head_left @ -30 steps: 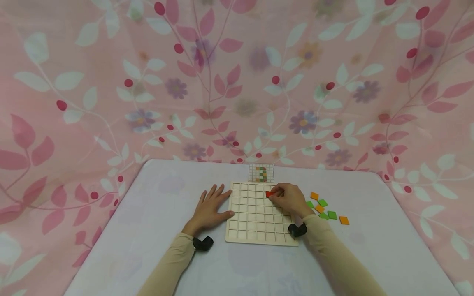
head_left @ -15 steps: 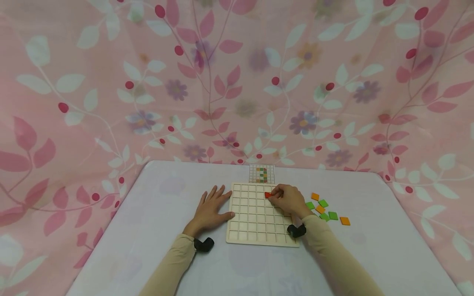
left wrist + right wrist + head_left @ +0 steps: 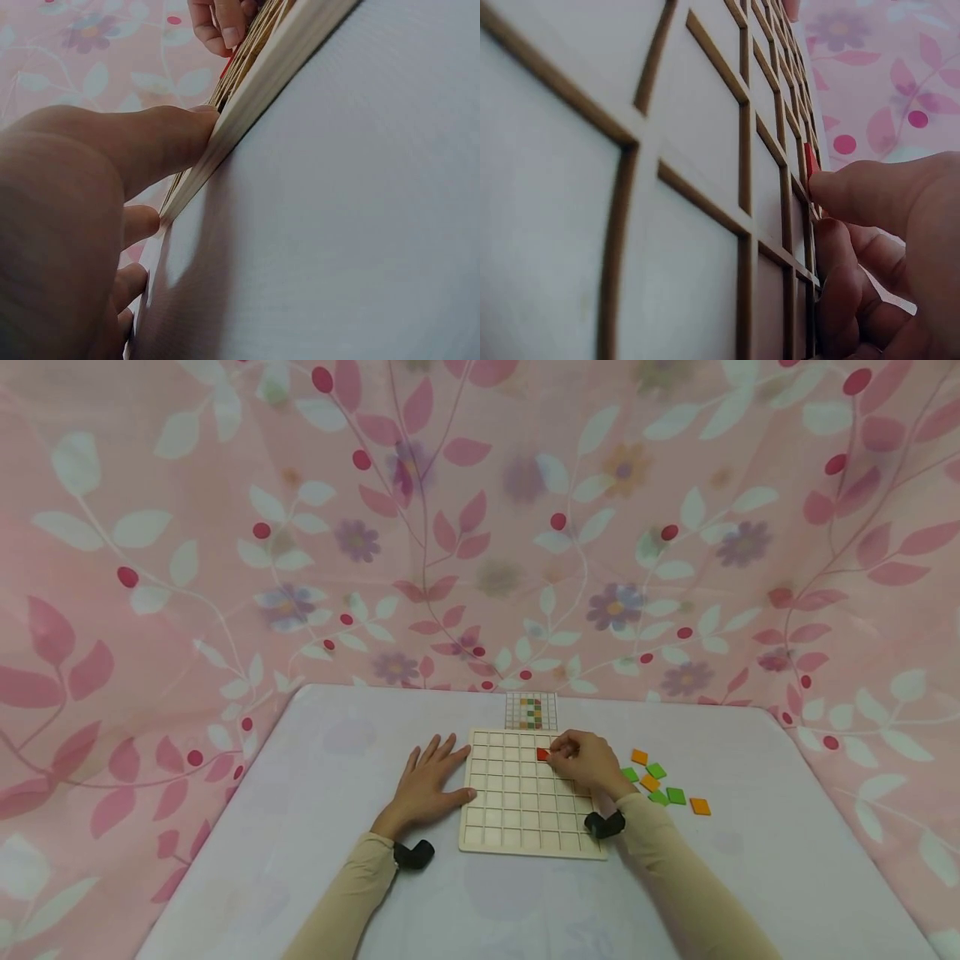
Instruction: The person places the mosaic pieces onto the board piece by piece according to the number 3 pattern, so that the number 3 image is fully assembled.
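A wooden grid board [image 3: 501, 817] lies on the table between the hands. My left hand [image 3: 425, 785] is spread on the table at its left side, thumb and index fingertip at the edge; the left wrist view shows the thumb [image 3: 169, 139] pressing the board's side. With curled fingers, my right hand [image 3: 587, 764] reaches over the upper right of the grid. Its thumb and fingers pinch the right side of a red square tile [image 3: 542, 754], which sits at a cell of the second row. In the right wrist view the thumb tip meets the red tile [image 3: 809, 163]; its far side is hidden.
Loose green [image 3: 676, 796] and orange tiles [image 3: 701, 807] are scattered right of the board, some partly behind the right hand and sleeve. A printed pattern card [image 3: 513, 712] stands against the board's far edge. Behind the white table [image 3: 360, 710] hangs a floral curtain [image 3: 480, 527].
The red tile, tilted in the fingers a second ago, now lies flatter at its cell. My right hand has barely shifted; the left hand stays in place.
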Demonstrator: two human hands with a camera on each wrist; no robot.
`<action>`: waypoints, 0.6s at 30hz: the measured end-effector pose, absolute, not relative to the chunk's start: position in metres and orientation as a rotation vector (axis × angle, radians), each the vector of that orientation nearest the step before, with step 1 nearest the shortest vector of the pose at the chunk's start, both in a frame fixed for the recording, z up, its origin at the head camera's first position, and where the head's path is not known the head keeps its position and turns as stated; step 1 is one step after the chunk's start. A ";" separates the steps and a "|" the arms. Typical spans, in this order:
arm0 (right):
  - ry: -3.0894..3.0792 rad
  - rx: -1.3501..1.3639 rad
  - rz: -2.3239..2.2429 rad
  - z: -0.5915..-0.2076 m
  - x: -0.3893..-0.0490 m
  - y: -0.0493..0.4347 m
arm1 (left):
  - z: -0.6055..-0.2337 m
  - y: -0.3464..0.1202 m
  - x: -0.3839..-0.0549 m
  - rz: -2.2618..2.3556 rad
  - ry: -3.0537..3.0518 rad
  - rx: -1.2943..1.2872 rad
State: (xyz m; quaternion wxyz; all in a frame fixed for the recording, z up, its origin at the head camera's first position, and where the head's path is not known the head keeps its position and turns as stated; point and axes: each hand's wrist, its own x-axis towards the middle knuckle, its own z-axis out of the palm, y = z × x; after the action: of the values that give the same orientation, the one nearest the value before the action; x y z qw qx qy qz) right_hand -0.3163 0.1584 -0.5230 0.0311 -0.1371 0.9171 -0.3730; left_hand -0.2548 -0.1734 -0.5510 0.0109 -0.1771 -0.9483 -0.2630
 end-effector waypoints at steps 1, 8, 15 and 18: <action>2.827 -0.422 -1.149 -0.523 -0.316 0.158 | -0.551 -0.174 -0.255 -0.820 -2.959 -0.554; 2.848 -0.426 -1.129 -0.522 -0.316 0.157 | -0.551 -0.174 -0.254 -0.828 -2.956 -0.559; 2.835 -0.443 -1.141 -0.524 -0.318 0.158 | -0.550 -0.174 -0.253 -0.844 -2.952 -0.549; 2.827 -0.454 -1.138 -0.525 -0.318 0.159 | -0.548 -0.173 -0.252 -0.857 -2.953 -0.547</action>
State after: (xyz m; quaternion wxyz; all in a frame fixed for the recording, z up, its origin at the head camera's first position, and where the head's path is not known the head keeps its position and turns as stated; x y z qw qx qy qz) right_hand -0.3179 0.1593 -0.5248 0.0303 -0.1474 0.9171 -0.3691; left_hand -0.2523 -0.1735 -0.5483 0.0094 -0.1752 -0.9455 -0.2743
